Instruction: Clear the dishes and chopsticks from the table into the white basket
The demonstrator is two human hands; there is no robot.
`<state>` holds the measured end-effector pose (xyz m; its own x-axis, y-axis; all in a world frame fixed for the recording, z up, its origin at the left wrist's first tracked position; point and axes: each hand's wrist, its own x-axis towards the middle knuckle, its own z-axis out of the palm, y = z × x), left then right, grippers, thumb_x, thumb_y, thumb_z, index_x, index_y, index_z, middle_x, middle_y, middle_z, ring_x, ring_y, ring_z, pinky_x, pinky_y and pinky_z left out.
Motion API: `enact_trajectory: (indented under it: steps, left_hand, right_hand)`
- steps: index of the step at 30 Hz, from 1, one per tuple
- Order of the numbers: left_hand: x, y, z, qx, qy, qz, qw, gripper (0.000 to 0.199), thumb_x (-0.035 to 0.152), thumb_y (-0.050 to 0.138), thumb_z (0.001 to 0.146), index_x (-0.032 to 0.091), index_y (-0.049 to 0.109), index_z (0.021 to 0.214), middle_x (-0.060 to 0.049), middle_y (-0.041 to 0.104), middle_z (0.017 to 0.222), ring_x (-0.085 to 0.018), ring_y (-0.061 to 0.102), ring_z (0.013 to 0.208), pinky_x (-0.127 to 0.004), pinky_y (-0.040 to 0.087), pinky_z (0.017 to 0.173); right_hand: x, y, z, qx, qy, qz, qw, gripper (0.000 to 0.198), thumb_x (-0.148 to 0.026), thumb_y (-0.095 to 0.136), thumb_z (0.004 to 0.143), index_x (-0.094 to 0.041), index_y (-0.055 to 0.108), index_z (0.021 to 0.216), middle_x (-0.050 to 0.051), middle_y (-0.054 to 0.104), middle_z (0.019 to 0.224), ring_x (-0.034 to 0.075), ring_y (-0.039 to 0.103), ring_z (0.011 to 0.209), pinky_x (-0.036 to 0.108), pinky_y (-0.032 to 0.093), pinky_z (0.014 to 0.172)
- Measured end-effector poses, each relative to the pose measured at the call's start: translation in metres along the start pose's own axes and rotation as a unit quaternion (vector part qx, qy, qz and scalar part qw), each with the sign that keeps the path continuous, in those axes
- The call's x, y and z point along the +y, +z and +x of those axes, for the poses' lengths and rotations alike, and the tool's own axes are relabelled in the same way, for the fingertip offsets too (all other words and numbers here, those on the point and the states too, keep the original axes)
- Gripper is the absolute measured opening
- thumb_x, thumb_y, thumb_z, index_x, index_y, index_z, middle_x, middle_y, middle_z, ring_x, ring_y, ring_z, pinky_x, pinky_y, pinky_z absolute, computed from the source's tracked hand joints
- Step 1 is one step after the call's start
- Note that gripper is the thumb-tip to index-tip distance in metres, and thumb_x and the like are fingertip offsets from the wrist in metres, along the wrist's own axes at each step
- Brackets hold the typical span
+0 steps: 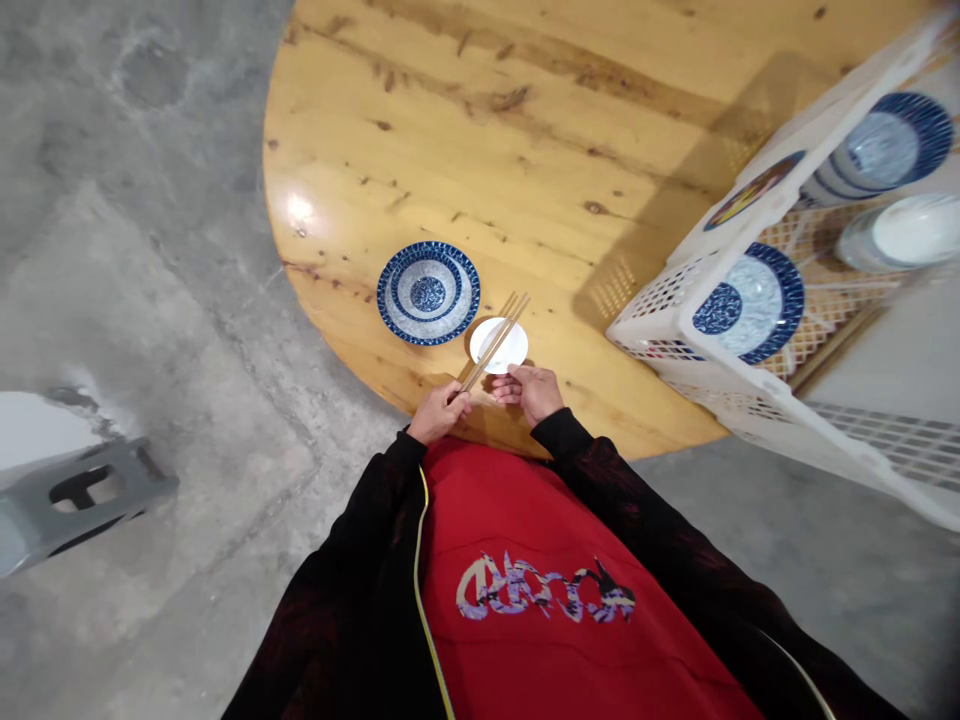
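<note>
My left hand (441,412), near the table's front edge, is closed around the lower ends of a pair of wooden chopsticks (495,343). Their upper ends reach diagonally over a small white saucer (513,347). At the saucer's near rim is my right hand (534,393), its thumb on the edge and its fingers curled below. Whether the saucer rests on the table or is slightly lifted is hard to see. Just left of it sits a blue-and-white patterned plate (469,300) with a matching bowl or smaller dish (428,292) on it.
The round wooden table (450,150) curves away at left and front. On its right stands a white plastic basket (679,300) holding blue-rimmed bowls (772,300), white cups or small bowls (911,235) and chopsticks (836,350). A grey plastic stool (157,480) is on the concrete floor.
</note>
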<state>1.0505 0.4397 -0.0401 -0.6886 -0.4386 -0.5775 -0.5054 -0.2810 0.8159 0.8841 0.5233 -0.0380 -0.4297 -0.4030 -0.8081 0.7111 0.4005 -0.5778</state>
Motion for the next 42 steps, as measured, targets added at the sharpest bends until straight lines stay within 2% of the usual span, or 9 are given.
enact_trajectory:
  steps: [13,18,21,25,28,31,34,37,42]
  left_hand:
    - [0.0,-0.002,-0.002,0.006,-0.007,-0.006,1.0,0.024,0.038,0.052,0.093,0.018,0.056,0.081,-0.001,0.066,0.076,-0.012,0.062,0.061,-0.024,0.05,0.061]
    - [0.001,-0.003,-0.004,0.01,-0.013,-0.037,0.999,0.035,0.048,0.053,0.095,0.017,0.057,0.08,-0.001,0.066,0.073,-0.012,0.062,0.059,-0.023,0.049,0.058]
    - [0.002,-0.003,-0.005,0.03,-0.054,-0.104,0.993,0.04,0.054,0.056,0.094,0.017,0.058,0.081,-0.002,0.067,0.072,-0.011,0.062,0.057,-0.022,0.049,0.056]
    - [0.003,0.0,-0.009,0.092,-0.142,-0.253,0.953,0.045,0.059,0.053,0.096,0.015,0.06,0.087,-0.005,0.07,0.072,-0.013,0.065,0.06,-0.024,0.054,0.059]
    - [0.006,0.002,-0.014,0.103,-0.163,-0.357,0.914,0.051,0.063,0.051,0.096,0.014,0.062,0.088,-0.009,0.072,0.079,-0.016,0.071,0.071,-0.027,0.058,0.068]
    - [0.01,0.005,-0.017,0.114,-0.173,-0.413,0.887,0.053,0.065,0.051,0.096,0.014,0.064,0.087,-0.009,0.073,0.083,-0.017,0.073,0.077,-0.028,0.059,0.072]
    - [0.014,0.008,-0.015,0.119,-0.184,-0.433,0.874,0.052,0.063,0.051,0.097,0.014,0.065,0.086,-0.009,0.072,0.083,-0.016,0.072,0.076,-0.027,0.059,0.072]
    - [0.018,0.008,-0.011,0.12,-0.182,-0.426,0.878,0.048,0.058,0.048,0.1,0.014,0.064,0.087,-0.008,0.071,0.082,-0.015,0.07,0.074,-0.025,0.058,0.071]
    - [0.018,0.008,-0.005,0.112,-0.164,-0.377,0.905,0.046,0.052,0.04,0.104,0.015,0.062,0.089,-0.008,0.071,0.087,-0.013,0.07,0.077,-0.025,0.058,0.077]
  right_hand:
    - [-0.002,-0.004,-0.001,-0.004,0.005,-0.023,1.0,0.029,-0.012,0.057,0.096,-0.01,0.064,0.067,0.008,0.067,0.059,0.012,0.061,0.041,0.019,0.052,0.039]
    - [-0.003,-0.006,-0.001,0.005,0.0,-0.02,1.0,0.03,-0.02,0.061,0.097,-0.011,0.063,0.069,0.008,0.068,0.059,0.012,0.061,0.042,0.019,0.052,0.039]
    - [-0.006,-0.008,-0.001,0.007,-0.012,-0.019,1.0,0.029,-0.027,0.068,0.094,-0.013,0.062,0.069,0.007,0.068,0.059,0.013,0.061,0.042,0.019,0.052,0.039]
    - [-0.008,-0.015,-0.001,0.025,-0.025,-0.015,0.999,0.03,-0.031,0.067,0.095,-0.014,0.062,0.07,0.006,0.067,0.059,0.012,0.061,0.043,0.019,0.053,0.041]
    - [-0.008,-0.021,-0.001,0.041,-0.022,-0.01,0.999,0.03,-0.028,0.061,0.097,-0.012,0.064,0.072,0.006,0.066,0.059,0.012,0.061,0.043,0.019,0.053,0.041]
    - [-0.007,-0.024,-0.001,0.042,-0.015,-0.006,0.999,0.03,-0.027,0.059,0.099,-0.012,0.064,0.073,0.006,0.066,0.059,0.011,0.061,0.043,0.019,0.053,0.042]
    - [-0.008,-0.022,-0.003,0.042,-0.011,-0.006,0.999,0.03,-0.024,0.057,0.099,-0.012,0.064,0.072,0.006,0.066,0.059,0.011,0.061,0.044,0.019,0.053,0.042]
    - [-0.01,-0.021,-0.004,0.042,-0.01,-0.009,0.999,0.029,-0.022,0.056,0.099,-0.013,0.063,0.073,0.005,0.067,0.059,0.011,0.06,0.044,0.019,0.053,0.042]
    - [-0.011,-0.023,-0.003,0.033,-0.008,-0.011,0.999,0.029,-0.024,0.057,0.099,-0.014,0.063,0.074,0.005,0.067,0.06,0.011,0.061,0.044,0.018,0.053,0.043]
